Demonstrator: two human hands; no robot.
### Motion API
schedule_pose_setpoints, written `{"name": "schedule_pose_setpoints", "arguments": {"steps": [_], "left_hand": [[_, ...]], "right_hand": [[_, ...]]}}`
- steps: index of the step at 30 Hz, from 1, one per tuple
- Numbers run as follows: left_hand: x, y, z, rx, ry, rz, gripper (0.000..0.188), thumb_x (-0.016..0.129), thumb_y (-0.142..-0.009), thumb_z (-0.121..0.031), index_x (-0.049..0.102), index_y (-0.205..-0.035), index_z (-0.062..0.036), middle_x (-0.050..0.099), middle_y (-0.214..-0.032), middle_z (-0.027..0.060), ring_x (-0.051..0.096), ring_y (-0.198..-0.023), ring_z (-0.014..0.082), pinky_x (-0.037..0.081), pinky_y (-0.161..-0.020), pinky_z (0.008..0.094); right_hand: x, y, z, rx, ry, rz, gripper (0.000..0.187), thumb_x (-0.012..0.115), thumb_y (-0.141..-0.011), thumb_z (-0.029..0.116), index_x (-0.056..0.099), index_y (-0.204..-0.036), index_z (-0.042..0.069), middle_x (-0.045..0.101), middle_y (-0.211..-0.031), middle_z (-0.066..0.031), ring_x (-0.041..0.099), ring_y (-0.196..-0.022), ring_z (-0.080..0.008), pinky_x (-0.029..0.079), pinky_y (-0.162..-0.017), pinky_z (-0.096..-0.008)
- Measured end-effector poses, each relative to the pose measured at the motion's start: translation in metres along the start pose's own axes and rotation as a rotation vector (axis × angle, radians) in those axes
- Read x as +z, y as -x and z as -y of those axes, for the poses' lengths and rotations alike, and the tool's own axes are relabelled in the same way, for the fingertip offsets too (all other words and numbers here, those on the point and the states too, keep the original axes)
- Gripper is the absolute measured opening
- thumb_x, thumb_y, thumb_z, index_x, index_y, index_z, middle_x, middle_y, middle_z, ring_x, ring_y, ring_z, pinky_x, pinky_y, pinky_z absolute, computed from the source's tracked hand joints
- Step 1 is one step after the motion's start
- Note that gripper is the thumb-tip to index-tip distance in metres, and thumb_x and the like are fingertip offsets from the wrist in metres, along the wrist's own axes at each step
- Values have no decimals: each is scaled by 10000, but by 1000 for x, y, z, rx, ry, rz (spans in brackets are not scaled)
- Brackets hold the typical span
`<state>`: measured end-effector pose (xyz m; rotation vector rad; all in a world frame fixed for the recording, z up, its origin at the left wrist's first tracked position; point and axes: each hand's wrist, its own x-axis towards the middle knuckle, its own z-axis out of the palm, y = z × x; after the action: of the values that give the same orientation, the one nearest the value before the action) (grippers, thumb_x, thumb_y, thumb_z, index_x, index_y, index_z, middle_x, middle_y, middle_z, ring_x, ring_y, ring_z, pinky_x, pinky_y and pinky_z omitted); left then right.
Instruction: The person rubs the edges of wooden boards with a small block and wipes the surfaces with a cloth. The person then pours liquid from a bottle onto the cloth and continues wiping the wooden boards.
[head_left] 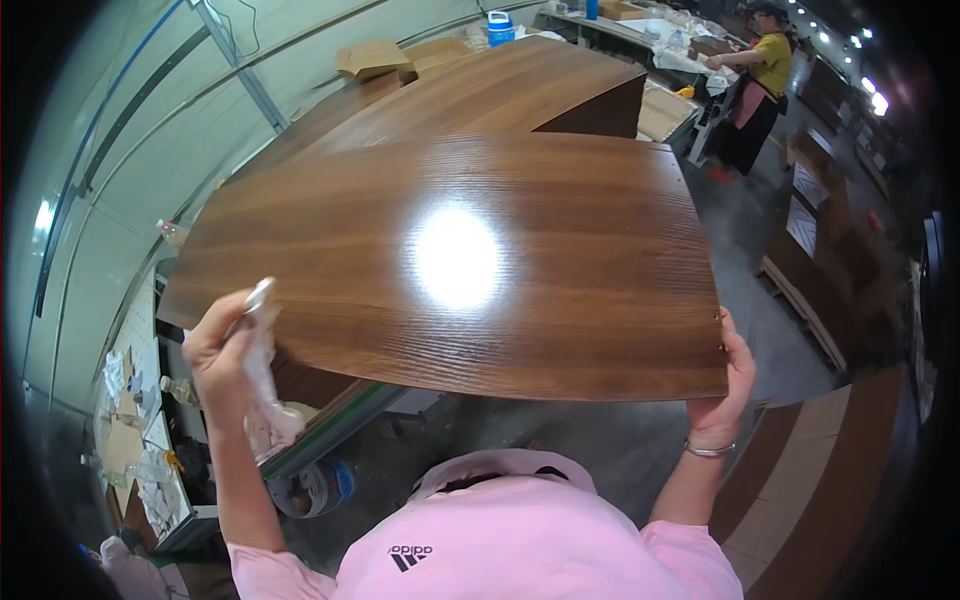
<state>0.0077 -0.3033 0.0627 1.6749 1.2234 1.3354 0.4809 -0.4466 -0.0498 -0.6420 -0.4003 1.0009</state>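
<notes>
A large brown wood-grain panel (580,270) spans the middle of the view, tilted up in front of me, with a bright light glare on its face. My right hand (735,372) grips its near right corner, fingers curled round the side edge. Small holes dot that edge. At the panel's near left, my left hand (222,345) is closed on a whitish crumpled cloth (264,385), which hangs down below the fingers. Whether this hand also touches the panel I cannot tell.
More brown panels (480,90) lie behind mine, with cardboard (372,58) and a blue jug (500,28) beyond. A cluttered bench (165,450) stands at left, a bucket (315,487) below. Panel stacks (810,270) line the right. A person (765,80) works at a far table.
</notes>
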Motion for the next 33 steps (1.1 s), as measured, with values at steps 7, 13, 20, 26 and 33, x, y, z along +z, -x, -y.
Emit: {"name": "schedule_pose_setpoints", "arguments": {"steps": [7, 13, 20, 26, 33], "left_hand": [[271, -22, -25, 941, -392, 882, 269, 681, -772, -20, 719, -1028, -92, 634, -1210, 119, 563, -1079, 324, 441, -965, 426], [334, -75, -28, 966, -468, 829, 325, 574, -743, 40, 736, -998, -80, 654, -1114, 99, 576, -1045, 319, 429, -944, 440], [317, -93, -28, 986, -603, 715, 435, 573, -708, 84, 754, -1061, -93, 652, -1106, 107, 569, -1103, 334, 417, -979, 433], [336, -71, -29, 913, -345, 917, 411, 578, -737, 96, 758, -1048, -103, 655, -1104, 105, 581, -1065, 324, 448, -967, 439], [348, -11, -61, 912, -115, 1218, 371, 577, -709, 73, 747, -1001, -79, 625, -1123, 130, 576, -1095, 329, 442, -970, 440]], "right_hand": [[20, 8, 7, 31, 35, -83, 294, 447, -950, 92, 503, -1223, -1, 590, -1166, -90, 586, -1096, -185, 477, -975, -323], [17, 8, 12, 67, 54, -111, 317, 482, -929, 93, 498, -1234, 11, 599, -1146, -85, 587, -1066, -169, 478, -954, -316], [23, 8, 13, 123, 11, -109, 329, 503, -917, 85, 489, -1240, 25, 593, -1145, -74, 582, -1058, -162, 477, -939, -320], [19, 8, 9, 110, -18, -124, 309, 502, -926, 110, 499, -1226, 34, 593, -1152, -63, 576, -1072, -160, 469, -949, -323], [17, 6, 8, 123, -143, -223, 335, 435, -1040, 328, 518, -1214, 55, 605, -1131, -61, 581, -1069, -169, 472, -958, -339]]}}
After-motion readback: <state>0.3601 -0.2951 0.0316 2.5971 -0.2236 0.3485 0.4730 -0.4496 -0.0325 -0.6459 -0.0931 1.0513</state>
